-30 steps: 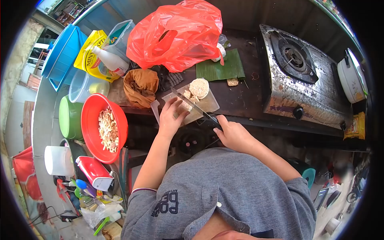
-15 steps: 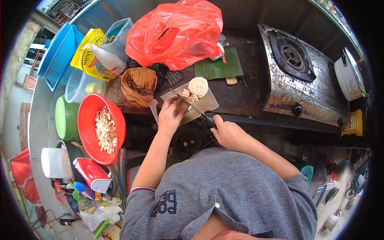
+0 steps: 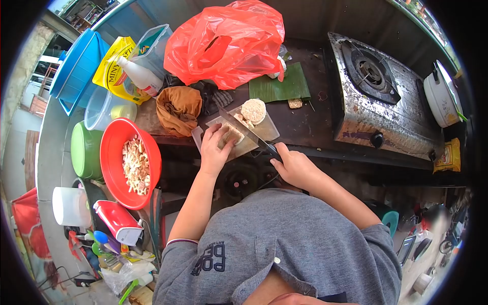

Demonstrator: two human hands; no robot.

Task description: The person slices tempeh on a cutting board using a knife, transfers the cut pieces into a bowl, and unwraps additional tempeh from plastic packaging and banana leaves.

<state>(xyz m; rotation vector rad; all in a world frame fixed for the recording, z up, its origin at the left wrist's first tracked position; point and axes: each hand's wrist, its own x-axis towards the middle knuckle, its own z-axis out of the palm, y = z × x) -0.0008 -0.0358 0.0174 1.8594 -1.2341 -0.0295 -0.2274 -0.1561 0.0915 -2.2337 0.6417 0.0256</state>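
Observation:
My right hand is wrapped round the black handle of a knife, whose blade slants up and left over a cutting board. My left hand has its fingers bent on a pale block beside the blade. Behind the blade lie small cut pieces and a round pale cake. The underside of the block is hidden. To the left, a red basin holds many cut pieces.
A large red plastic bag lies behind the board, with a brown cloth to its left. Banana leaf is at the back. A gas stove and white pot stand right. A green container is left.
The knife blade has shifted slightly, and more of the pale block now shows beside my left fingers. Both hands remain nearly in place.

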